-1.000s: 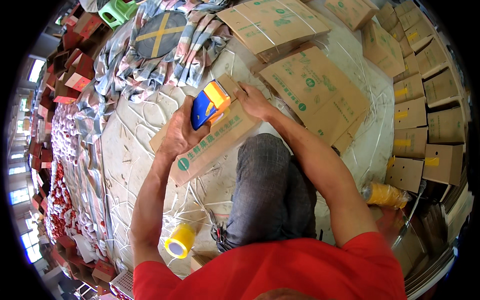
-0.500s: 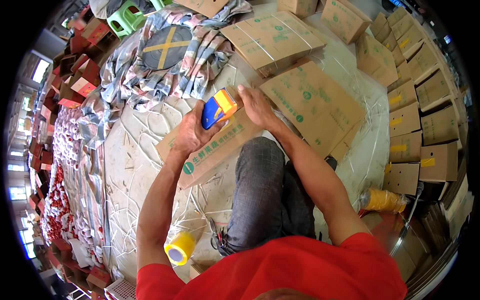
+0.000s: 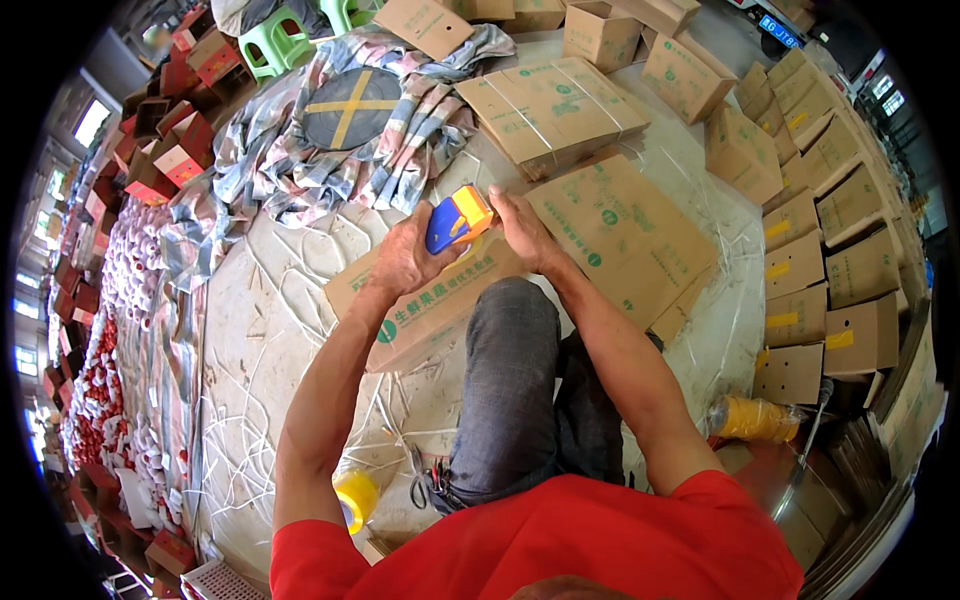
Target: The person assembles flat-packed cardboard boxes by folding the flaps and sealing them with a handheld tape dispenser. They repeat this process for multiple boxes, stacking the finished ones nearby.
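Note:
My left hand [image 3: 405,258] is wrapped round a blue and orange tape dispenser [image 3: 458,221], held just over a brown cardboard box [image 3: 440,308]. This box lies on the floor in front of my knee, with green print on its side. At the dispenser's orange end is my right hand [image 3: 527,238], its fingers bent close together. Whether they pinch a tape end is too small to make out. Beside the right forearm lie flat cardboard sheets [image 3: 622,235].
Loose white straps [image 3: 310,265] litter the floor at left. A yellow tape roll [image 3: 357,497] and scissors [image 3: 418,480] lie near my leg. A strapped cardboard bundle [image 3: 555,108] and a striped tarp [image 3: 250,165] are ahead. Rows of open boxes [image 3: 795,268] line the right.
My right hand's fingertips have come in to the dispenser's orange end. The left hand and dispenser appear slightly further right and lower, while the whole view has shifted a little.

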Demonstrator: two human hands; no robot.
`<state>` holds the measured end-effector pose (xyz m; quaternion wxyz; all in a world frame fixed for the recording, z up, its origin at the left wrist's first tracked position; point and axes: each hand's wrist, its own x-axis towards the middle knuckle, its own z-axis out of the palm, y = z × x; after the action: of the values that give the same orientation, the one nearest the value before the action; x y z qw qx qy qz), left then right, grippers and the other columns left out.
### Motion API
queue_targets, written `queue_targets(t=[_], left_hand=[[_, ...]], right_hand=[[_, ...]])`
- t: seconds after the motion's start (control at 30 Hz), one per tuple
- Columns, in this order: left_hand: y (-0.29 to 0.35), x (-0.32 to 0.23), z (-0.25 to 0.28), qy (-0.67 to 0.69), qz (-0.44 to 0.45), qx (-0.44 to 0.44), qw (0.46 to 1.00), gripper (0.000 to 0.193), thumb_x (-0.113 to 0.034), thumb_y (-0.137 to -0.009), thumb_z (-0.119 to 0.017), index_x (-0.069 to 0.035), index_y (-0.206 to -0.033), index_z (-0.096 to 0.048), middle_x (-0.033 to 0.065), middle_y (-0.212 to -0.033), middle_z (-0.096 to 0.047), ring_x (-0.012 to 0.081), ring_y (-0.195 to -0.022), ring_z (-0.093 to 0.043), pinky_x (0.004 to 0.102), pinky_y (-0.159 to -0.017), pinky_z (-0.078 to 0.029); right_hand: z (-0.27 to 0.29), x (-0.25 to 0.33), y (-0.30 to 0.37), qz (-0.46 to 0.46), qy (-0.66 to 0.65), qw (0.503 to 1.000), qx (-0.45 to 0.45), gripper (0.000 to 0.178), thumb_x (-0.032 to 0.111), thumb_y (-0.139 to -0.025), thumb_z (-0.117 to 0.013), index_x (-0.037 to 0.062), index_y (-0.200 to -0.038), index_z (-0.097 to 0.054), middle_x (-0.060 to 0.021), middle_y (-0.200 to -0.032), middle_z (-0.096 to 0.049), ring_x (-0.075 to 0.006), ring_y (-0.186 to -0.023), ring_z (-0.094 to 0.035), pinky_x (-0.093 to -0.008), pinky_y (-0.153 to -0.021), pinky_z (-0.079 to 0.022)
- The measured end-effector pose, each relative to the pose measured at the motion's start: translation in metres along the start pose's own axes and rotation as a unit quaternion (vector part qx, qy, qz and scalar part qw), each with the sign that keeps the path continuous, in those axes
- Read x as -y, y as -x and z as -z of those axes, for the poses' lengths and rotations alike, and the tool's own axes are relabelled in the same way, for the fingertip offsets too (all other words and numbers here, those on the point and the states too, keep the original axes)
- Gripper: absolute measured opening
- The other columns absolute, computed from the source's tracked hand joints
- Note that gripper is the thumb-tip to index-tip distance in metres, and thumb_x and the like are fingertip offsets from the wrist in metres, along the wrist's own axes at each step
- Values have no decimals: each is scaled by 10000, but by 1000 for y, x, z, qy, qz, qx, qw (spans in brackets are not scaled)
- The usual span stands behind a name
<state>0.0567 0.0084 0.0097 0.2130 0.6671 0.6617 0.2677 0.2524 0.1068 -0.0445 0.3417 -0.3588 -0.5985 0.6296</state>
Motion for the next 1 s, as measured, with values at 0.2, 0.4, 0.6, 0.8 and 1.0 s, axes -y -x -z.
queue_targets(t=[0.2, 0.4, 0.6, 0.8, 1.0], left_hand=[[-9, 17, -10, -21, -43, -16, 999, 573, -427, -836, -827, -17, -1087, -515, 265, -909, -720, 463, -886, -713, 524, -811, -553], [-9, 14, -9, -42, -19, 0, 999, 598, -401, -866, -812, -28, -1230, -520, 281, -971, -720, 464, -890, -714, 514, -801, -568], [-8, 17, -23, -59, -155, -87, 982, 809, -283, -891, -794, -246, -1604, -413, 217, -985, -658, 411, -782, -694, 491, -728, -584], [-9, 2, 6, -126, -122, 26, 984, 738, -284, -884, -784, -287, -1564, -495, 208, -912, -642, 400, -736, -688, 493, -693, -581], [-10, -14, 11, -218, -47, 74, 972, 552, -284, -890, -753, -303, -1424, -615, 177, -922, -691, 420, -774, -710, 500, -701, -585]], right_hand=[[11, -10, -12, -12, -12, 1000, 26, 495, 438, -1083, -525, -26, -1039, -693, -7, -895, -625, -120, -836, -536, -330, -791, -464], [9, 0, -12, -16, 98, 995, 6, 384, 315, -1080, -520, -43, -1042, -653, -37, -925, -645, -163, -887, -588, -359, -822, -481], [32, -3, -24, 54, 251, 966, 17, 373, 296, -1065, -545, -54, -1030, -669, -89, -900, -680, -153, -864, -605, -359, -799, -504], [97, -40, -52, 61, 215, 974, -35, 388, 328, -1072, -550, -37, -997, -660, -29, -821, -618, -142, -803, -573, -339, -763, -490], [169, -86, -83, -68, 128, 989, 4, 367, 351, -1092, -527, 91, -834, -530, 70, -754, -436, -57, -702, -386, -261, -649, -367]])
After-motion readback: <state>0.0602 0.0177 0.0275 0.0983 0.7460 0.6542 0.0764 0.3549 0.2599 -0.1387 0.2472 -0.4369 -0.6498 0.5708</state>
